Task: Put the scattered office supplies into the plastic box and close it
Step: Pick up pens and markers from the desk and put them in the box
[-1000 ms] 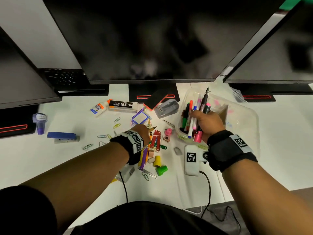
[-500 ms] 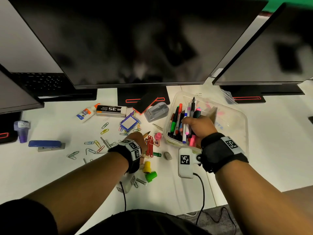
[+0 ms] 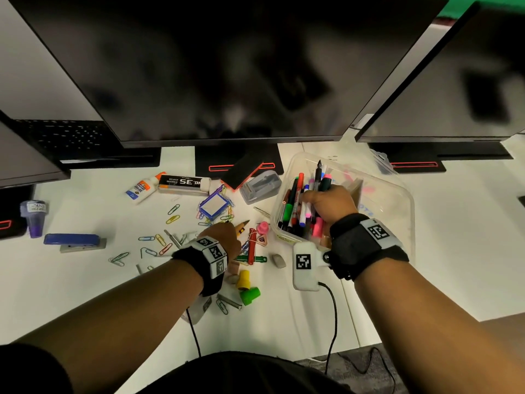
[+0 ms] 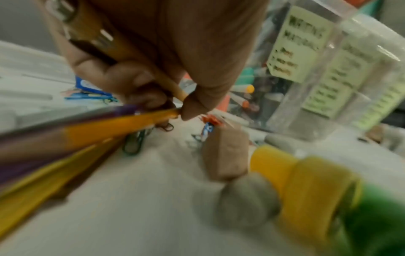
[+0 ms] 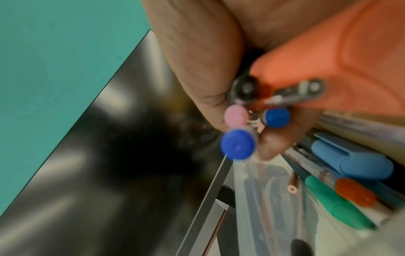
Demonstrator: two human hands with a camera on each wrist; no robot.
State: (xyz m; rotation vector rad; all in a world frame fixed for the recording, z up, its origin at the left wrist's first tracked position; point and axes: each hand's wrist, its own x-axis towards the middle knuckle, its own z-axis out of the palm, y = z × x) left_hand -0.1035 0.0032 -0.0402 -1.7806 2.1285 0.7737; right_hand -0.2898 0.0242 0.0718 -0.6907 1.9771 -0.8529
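The clear plastic box (image 3: 409, 200) stands open on the right of the white desk. My right hand (image 3: 318, 200) is inside its left compartment and grips a bundle of pens and markers (image 3: 321, 177) that stand upright among other markers (image 3: 289, 209). In the right wrist view the right hand (image 5: 252, 112) has its fingers curled round blue- and pink-capped pens (image 5: 237, 146). My left hand (image 3: 231, 227) is down in the pile left of the box, holding pencils (image 3: 243, 224). The left wrist view shows the left hand (image 4: 166, 97) gripping yellow and purple pencils (image 4: 122, 126).
Scattered on the desk are a glue bottle (image 3: 142, 187), a staples box (image 3: 183, 182), a blue stapler (image 3: 72, 241), paper clips (image 3: 159, 241), erasers (image 3: 278, 260), yellow (image 3: 244, 280) and green (image 3: 250, 294) caps and a grey case (image 3: 260, 187). Dark monitors (image 3: 227, 66) overhang the back.
The right hand has kept hold of the pens and sunk a little into the box. The left hand has stayed in the pile, drawing the pencils together under it.
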